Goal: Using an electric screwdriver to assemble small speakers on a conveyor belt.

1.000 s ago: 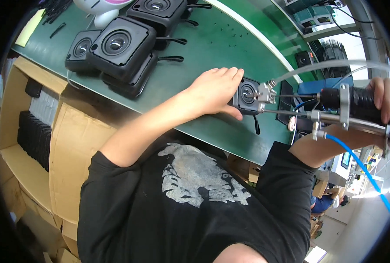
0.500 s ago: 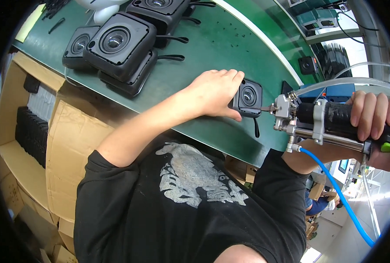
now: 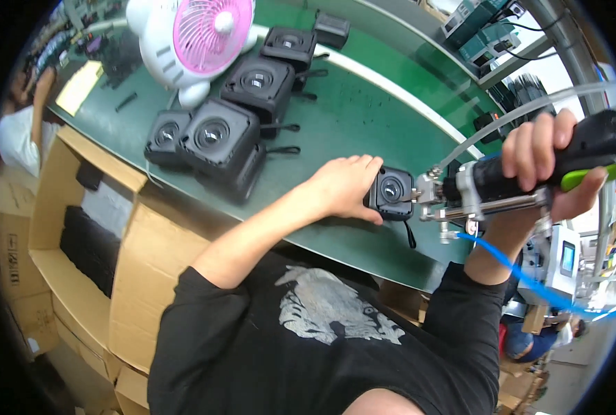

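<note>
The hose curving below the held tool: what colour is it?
The hose is bright blue, clearest in the head view.

at eleven o'clock, the top edge cuts off a pink-and-white fan (image 3: 214, 38); near three, the left hand (image 3: 348, 187) hides a black square device's (image 3: 395, 190) nine-o'clock side; toward four, a blue hose (image 3: 528, 278) blurs.

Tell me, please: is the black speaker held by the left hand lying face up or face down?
Face up: the black speaker shows its round cone to the camera above; the left hand holds its side.
</note>
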Available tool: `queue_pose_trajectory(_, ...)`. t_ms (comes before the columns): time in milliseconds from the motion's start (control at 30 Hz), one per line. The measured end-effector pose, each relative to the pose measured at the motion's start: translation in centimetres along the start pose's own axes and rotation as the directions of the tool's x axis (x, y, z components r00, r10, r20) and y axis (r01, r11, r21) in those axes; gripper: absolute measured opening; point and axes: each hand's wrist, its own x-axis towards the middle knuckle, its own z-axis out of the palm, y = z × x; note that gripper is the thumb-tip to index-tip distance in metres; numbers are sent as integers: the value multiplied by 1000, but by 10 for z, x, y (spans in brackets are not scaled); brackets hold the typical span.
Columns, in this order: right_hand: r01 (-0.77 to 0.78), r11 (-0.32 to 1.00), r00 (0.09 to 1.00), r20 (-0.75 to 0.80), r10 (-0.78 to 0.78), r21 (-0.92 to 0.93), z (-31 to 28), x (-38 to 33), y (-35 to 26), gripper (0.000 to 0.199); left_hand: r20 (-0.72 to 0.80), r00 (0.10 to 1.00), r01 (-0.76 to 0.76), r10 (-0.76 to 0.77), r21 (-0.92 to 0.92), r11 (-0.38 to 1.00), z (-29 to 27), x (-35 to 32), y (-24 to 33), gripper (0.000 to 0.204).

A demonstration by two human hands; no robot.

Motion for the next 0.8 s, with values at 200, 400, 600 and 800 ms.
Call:
queue_pose_trajectory(200,-48,989,998,32,53,-143,-53,25,-65,38,131,987,-112,88,182,977,-9,20,23,102)
queue_pose_trajectory(400,-148,853,795,-573,-198,-500,-47,-3,0,35,296,952,-165,74,296,941,8,58,42,106)
queue_pose_trajectory(600,-101,844,774,-575,-265,-526,-79,-36,6,35,64,982,-183,175,163,969,-15,161,1,102)
queue_pose_trajectory(800,-31,796,786,-507,-355,-605,-62,-29,-7,34,-145,975,-173,170,-8,985,-23,333,-49,79)
